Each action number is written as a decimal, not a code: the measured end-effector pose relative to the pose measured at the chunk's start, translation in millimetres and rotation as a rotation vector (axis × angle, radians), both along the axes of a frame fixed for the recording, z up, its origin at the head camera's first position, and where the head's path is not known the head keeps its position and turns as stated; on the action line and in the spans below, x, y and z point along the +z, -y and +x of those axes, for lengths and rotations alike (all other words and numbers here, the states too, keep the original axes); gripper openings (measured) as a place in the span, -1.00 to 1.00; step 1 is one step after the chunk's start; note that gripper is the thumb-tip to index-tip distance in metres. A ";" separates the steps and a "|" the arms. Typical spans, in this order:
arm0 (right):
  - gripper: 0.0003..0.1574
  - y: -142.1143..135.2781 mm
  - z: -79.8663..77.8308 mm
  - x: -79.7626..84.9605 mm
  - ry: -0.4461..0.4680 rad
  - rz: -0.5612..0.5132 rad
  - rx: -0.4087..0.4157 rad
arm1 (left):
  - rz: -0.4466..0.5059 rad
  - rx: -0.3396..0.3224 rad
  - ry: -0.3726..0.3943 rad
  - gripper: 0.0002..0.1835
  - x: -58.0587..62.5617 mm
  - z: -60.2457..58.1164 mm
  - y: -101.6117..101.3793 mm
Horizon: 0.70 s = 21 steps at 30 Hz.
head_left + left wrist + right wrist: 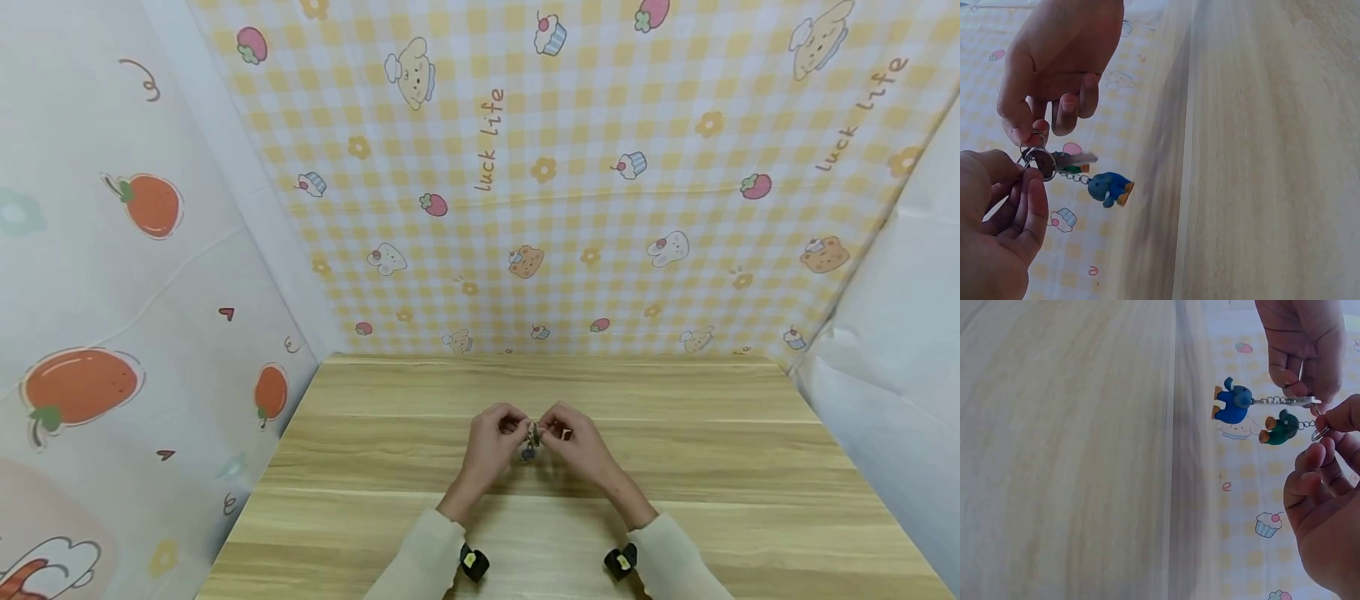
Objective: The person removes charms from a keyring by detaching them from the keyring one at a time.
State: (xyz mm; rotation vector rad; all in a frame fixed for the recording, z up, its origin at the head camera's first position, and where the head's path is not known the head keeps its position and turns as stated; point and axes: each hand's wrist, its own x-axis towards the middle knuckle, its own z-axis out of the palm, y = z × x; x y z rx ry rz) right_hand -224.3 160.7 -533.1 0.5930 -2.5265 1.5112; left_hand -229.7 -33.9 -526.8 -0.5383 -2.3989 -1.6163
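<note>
My left hand (489, 442) and right hand (579, 442) meet over the table, fingertips almost together. In the left wrist view, the left thumb and fingers pinch a metal key ring (1042, 164), from which a blue elephant charm (1112, 189) hangs on a short chain. A flat metal key (1082, 159), slightly blurred, sticks out beside it. The right hand pinches a second ring (1320, 433), whose chain carries a green elephant charm (1280, 428). Both rings overlap between the fingertips; I cannot tell whether they are linked.
Below the hands spreads a wood-grain table (360, 467). A yellow checked cloth (585, 225) with cartoon prints rises behind its far edge. White printed sheeting (187, 317) stands along the left side, and plain white sheeting (892, 350) along the right.
</note>
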 end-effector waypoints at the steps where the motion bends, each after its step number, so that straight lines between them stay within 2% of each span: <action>1: -0.85 -0.2 0.1 0.0 -0.007 0.000 0.000 | 0.000 0.001 0.000 -0.94 0.1 0.1 0.0; 4: -0.89 -0.6 0.2 0.2 -0.006 0.011 -0.004 | -0.011 0.002 -0.011 -0.95 0.4 0.7 -0.2; 9: -0.92 0.2 0.3 1.1 0.052 0.053 -0.017 | -0.027 -0.012 -0.038 -0.95 0.3 2.5 -0.9; 14: -0.92 0.7 0.5 1.8 0.087 0.048 -0.029 | -0.036 -0.034 -0.054 -0.95 1.0 4.3 -1.8; 21: -0.89 -0.5 0.8 1.9 0.035 0.002 0.035 | -0.054 -0.017 -0.036 -0.96 0.5 4.4 -1.7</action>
